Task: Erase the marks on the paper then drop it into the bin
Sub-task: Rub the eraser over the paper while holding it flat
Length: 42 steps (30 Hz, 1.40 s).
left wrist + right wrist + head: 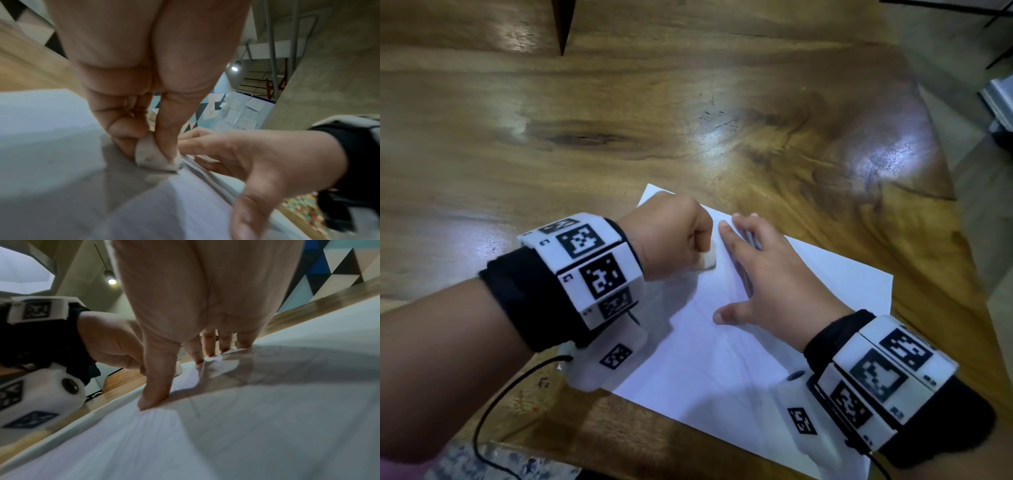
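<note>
Nearest edge: the white paper (784, 342) lies flat on the wooden table (619, 120), its near corner toward the person; faint pencil lines cross the lower sheet, barely legible in the head view.

Right hand (767, 277) spread flat on the sheet, fingers straight, thumb splayed toward the near side, gripping nothing; it pins the paper. Risk: a pin on one side only; a hard stroke toward the loose left edge could buckle or crease the sheet, or tear it.

Beyond, near the sheet's far corner: left hand (671, 236) curled into a fist around a worn white eraser (709, 262), pinched between thumb and fingertips, its grubby tip down on the paper just beside the right fingertips (726, 228). Risk: a dirty eraser face may smear graphite rather than lift it; the wrist views are blurred, so the marks under the tip cannot be made out.

No bin in any view; its position cannot be told.
</note>
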Each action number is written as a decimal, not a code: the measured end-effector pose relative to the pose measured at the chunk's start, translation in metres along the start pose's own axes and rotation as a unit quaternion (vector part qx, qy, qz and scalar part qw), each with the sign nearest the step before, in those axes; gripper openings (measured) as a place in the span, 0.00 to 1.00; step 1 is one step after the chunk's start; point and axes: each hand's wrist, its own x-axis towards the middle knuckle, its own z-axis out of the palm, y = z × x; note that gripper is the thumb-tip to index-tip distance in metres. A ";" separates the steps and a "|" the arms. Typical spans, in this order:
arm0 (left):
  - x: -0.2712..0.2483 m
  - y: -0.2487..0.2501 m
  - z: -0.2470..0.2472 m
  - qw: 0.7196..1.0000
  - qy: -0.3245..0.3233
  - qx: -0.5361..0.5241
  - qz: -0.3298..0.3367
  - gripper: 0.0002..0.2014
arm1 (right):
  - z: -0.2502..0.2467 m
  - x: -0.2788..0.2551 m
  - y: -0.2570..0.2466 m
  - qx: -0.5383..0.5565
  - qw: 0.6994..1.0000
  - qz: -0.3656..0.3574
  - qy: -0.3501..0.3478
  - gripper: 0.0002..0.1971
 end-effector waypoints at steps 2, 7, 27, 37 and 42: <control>0.001 -0.001 -0.002 1.000 0.009 -0.016 -0.023 0.03 | 0.000 0.000 0.000 0.001 1.000 -0.003 0.001 0.55; -0.001 -0.003 0.004 0.998 0.036 -0.024 -0.036 0.12 | -0.004 -0.003 0.007 0.015 1.000 -0.001 0.006 0.54; 0.027 0.006 -0.010 0.997 0.073 -0.002 -0.005 0.03 | -0.008 -0.005 0.012 -0.005 1.000 -0.022 -0.010 0.55; 0.025 0.009 -0.013 0.997 0.060 0.041 0.040 0.05 | -0.008 -0.003 0.011 -0.005 1.000 -0.023 -0.006 0.56; 0.009 0.005 -0.002 0.993 -0.048 0.089 0.053 0.03 | -0.005 -0.001 0.013 0.000 1.000 -0.021 0.001 0.56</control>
